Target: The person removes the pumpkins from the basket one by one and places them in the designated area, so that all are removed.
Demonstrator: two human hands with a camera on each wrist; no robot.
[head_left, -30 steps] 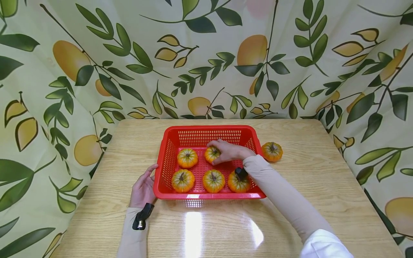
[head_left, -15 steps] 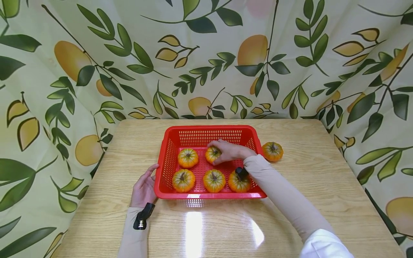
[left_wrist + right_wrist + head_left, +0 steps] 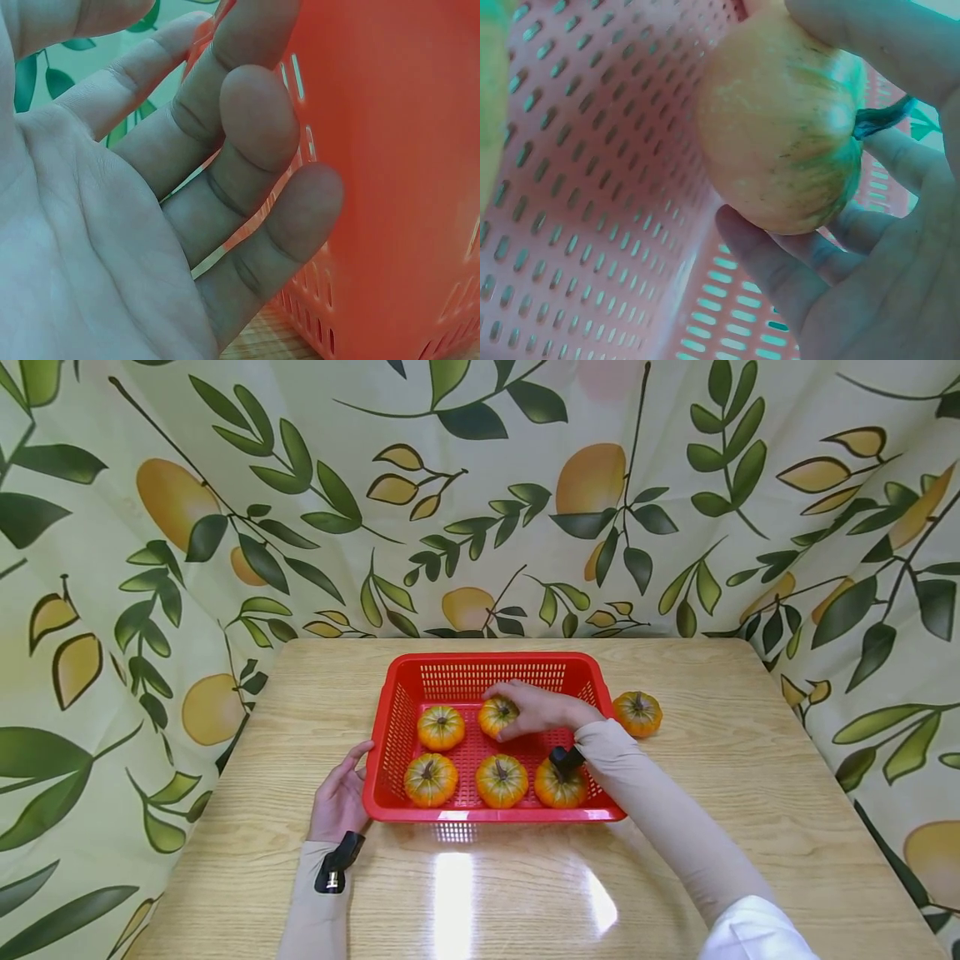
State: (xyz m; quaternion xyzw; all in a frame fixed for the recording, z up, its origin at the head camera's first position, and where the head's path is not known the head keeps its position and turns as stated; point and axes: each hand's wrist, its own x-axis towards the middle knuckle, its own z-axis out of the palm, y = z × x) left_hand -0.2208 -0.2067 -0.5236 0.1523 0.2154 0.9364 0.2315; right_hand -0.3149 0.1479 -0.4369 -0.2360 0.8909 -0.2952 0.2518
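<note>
A small orange pumpkin (image 3: 495,717) sits in the back middle of the red plastic basket (image 3: 495,816). My right hand (image 3: 534,708) reaches in from the right and grips it, thumb on one side and fingers on the other. In the right wrist view, the held pumpkin (image 3: 780,127) shows its dark stem pointing toward the palm. At the basket's left side is my left hand (image 3: 341,797), palm toward the wall. Its fingers (image 3: 262,120) are only slightly bent and lie against the basket's outer wall (image 3: 397,165) without curling round it.
Several other small pumpkins lie in the basket: one back left (image 3: 441,728), and a front row with a left one (image 3: 431,780), a middle one (image 3: 502,781) and a right one (image 3: 557,789) partly behind my wrist camera. Another pumpkin (image 3: 639,714) rests on the wooden table (image 3: 750,760).
The head view has shifted slightly, so the scene sits a little further right. My right hand stays on the same pumpkin, and my left hand keeps its place at the basket.
</note>
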